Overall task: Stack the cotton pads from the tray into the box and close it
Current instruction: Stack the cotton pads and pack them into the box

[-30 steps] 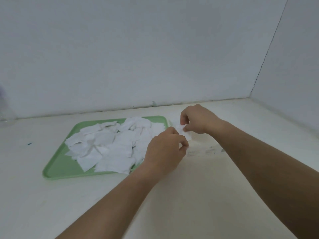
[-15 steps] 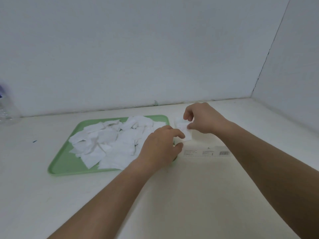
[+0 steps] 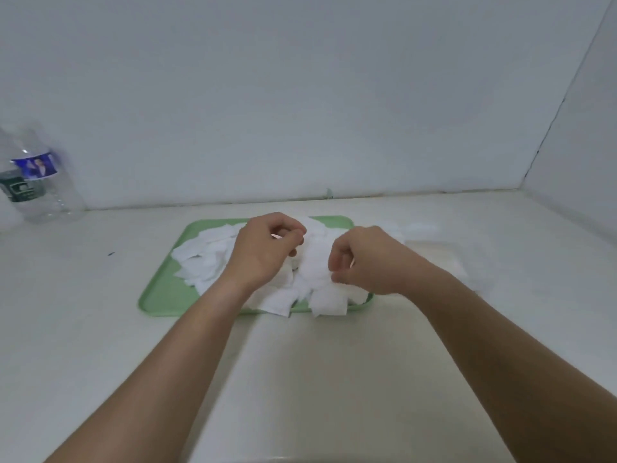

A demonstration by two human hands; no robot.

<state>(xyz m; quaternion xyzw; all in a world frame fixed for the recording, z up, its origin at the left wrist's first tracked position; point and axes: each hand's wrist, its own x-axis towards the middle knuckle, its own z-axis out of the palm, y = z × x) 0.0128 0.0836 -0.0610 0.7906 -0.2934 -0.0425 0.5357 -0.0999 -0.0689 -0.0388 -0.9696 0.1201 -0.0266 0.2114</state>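
Both bare forearms reached in from six o'clock and met over the tray (image 3: 157, 295), which lay on the table (image 3: 300, 379) with its long side running from nine to three. The left hand (image 3: 263, 252) hung knuckles-up over the middle of the pile of pads (image 3: 207, 259), wrist slightly bent, its fingers (image 3: 293, 233) curled in toward the thumb at the hand's two o'clock side. The right hand (image 3: 367, 262) sat just beside it at its three o'clock, over the tray's near right corner, also knuckles-up, its fingers (image 3: 335, 262) folded down with the thumb tucked beneath them against the white heap. From where I stood I could not tell whether either hand actually pinched a pad or merely touched the pile with bent fingers; neither hand was spread flat. The pads covered most of the tray in a loose, overlapping heap, and a few hung over its near rim at about five o'clock. The box (image 3: 437, 259) showed only as a pale, blurred shape at the tray's three o'clock, partly behind the right wrist, with more white pads at its far edge. A clear bottle (image 3: 36, 182) stood well apart at ten o'clock, against the wall (image 3: 300, 95).
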